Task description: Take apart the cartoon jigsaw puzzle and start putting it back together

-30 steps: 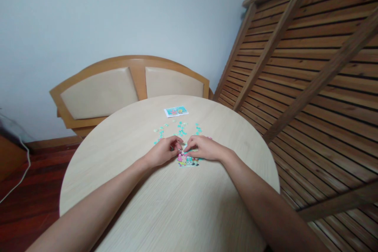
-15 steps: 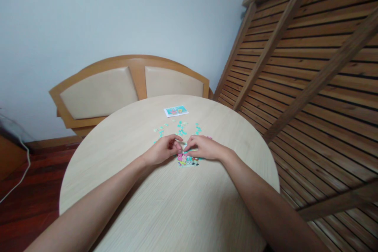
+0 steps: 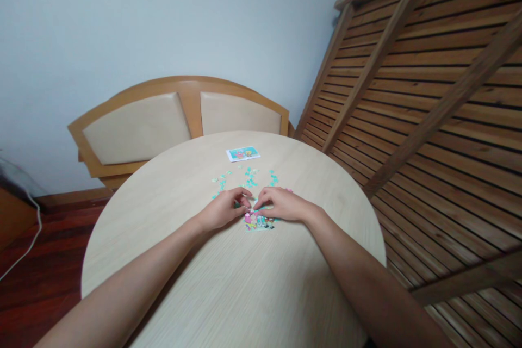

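A partly assembled jigsaw puzzle (image 3: 260, 223) lies flat on the round table, with pink, yellow, white and teal printing. At its upper left edge, my left hand (image 3: 229, 207) is closed, thumb and fingertips pinching a small pinkish puzzle piece (image 3: 251, 210). From the other side my right hand (image 3: 282, 204) comes in with curled fingers, its fingertips closed on the same spot and covering part of the puzzle's upper rows. Loose teal puzzle pieces (image 3: 250, 176) are scattered just beyond both hands.
A printed picture card (image 3: 243, 153) lies toward the far side of the pale wooden table (image 3: 196, 293). Behind it stands a padded headboard (image 3: 138, 128) against the wall. A slatted wooden frame (image 3: 428, 109) leans along the right.
Both hands stay almost in place; the left fingertips shift very slightly at the puzzle's upper edge. The loose pieces and the card have not moved.
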A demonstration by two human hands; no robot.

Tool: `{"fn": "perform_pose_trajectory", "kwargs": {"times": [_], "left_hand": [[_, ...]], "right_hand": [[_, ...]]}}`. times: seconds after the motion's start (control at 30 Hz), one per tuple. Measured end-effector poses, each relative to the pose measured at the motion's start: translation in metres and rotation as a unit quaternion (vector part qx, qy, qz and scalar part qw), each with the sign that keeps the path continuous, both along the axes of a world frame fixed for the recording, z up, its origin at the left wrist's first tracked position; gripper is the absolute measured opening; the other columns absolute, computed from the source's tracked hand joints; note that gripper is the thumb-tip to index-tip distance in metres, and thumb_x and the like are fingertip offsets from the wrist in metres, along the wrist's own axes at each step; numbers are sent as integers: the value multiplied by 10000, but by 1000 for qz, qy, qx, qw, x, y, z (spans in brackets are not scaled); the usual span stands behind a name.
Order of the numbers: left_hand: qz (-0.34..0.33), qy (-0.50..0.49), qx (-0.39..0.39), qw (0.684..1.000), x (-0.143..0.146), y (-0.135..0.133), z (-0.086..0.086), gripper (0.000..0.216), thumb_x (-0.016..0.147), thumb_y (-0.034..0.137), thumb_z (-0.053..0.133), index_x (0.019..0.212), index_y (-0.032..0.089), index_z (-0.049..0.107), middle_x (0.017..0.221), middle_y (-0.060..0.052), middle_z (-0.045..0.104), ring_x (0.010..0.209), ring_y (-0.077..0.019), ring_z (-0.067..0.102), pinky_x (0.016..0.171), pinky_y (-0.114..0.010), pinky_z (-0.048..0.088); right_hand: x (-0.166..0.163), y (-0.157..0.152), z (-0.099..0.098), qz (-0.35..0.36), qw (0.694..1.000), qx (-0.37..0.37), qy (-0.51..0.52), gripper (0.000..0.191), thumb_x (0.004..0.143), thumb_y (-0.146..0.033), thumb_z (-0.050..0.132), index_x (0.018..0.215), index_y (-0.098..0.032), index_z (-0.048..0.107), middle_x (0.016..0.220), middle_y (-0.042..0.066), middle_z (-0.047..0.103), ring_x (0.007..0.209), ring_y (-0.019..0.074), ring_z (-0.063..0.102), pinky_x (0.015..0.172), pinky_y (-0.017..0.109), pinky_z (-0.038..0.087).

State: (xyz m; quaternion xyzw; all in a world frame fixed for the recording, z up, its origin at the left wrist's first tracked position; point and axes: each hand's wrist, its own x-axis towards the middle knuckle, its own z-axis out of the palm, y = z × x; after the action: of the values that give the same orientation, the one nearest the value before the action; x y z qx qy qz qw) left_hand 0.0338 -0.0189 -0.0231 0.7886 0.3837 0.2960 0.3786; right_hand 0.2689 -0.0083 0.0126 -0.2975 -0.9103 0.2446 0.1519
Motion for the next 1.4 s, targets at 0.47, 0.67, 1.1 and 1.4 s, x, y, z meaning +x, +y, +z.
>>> {"fn": "perform_pose_trajectory", "kwargs": {"times": [0.47, 0.67, 1.1, 1.4], "left_hand": [[-14, 105, 44, 993, -17, 3, 17, 309, 799, 308, 687, 1078, 177, 665, 955, -41, 701, 863, -189, 634, 785, -296, 484], [-23, 157, 32, 987, -25, 5, 27, 323, 807, 313, 660, 1092, 164, 676, 915, -35, 693, 805, -177, 625, 732, -272, 462], [-51, 240, 134, 960, -30, 2, 42, 214, 824, 358, 670, 929, 182, 731, 911, -69, 688, 865, -211, 601, 812, -307, 431], [-74, 211, 137, 965, -32, 7, 34, 144, 841, 301, 652, 886, 184, 723, 886, -54, 701, 854, -198, 601, 839, -304, 430]], "right_hand": [[1, 2, -4, 3, 1000, 7, 7, 241, 849, -260, 697, 1069, -204, 777, 993, 76, 698, 922, 195, 644, 829, 281, 468], [1, 2, -5, 13, 1000, 18, 9, 272, 852, -251, 685, 1108, -215, 768, 986, 71, 685, 922, 188, 637, 835, 273, 460], [-5, -7, 2, 30, 998, 43, 23, 260, 852, -238, 659, 1083, -231, 778, 1010, 64, 643, 972, 193, 610, 900, 297, 450], [-9, -8, 0, 40, 997, 60, 5, 253, 860, -247, 650, 1073, -245, 786, 1006, 65, 647, 966, 193, 606, 897, 308, 456]]}}
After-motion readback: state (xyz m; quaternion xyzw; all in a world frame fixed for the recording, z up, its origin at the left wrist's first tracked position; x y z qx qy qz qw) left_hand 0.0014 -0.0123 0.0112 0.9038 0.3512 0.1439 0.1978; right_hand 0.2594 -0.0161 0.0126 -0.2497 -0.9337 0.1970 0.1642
